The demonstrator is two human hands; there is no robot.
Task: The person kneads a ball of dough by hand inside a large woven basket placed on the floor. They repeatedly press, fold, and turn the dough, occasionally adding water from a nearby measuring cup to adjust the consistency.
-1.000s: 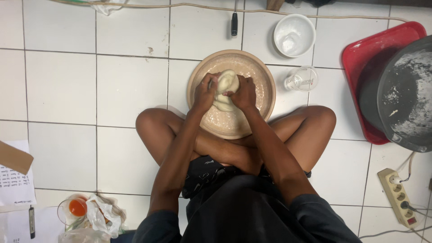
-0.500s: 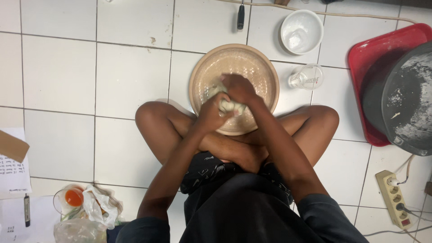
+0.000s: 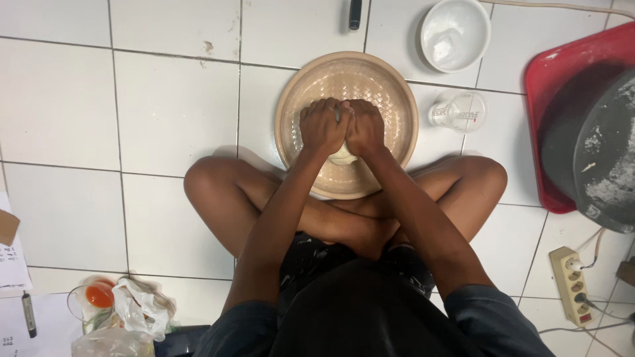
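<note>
Dough, seemingly, under both fists, bowl.

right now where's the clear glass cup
In the head view, the clear glass cup sits on the tiled floor right of the tan bowl, below the white bowl.

A person sits cross-legged on a white tiled floor, with a round tan bowl just in front of the crossed legs. Both hands are closed into fists side by side inside the bowl, the left hand touching the right hand, and both press down on a pale lump of dough that shows only a little beneath them. Beyond the bowl stands a white bowl, and a clear glass lies just right of the tan bowl. At the right edge a red tray carries a dark floured pan. A white power strip lies near the right knee.
</note>
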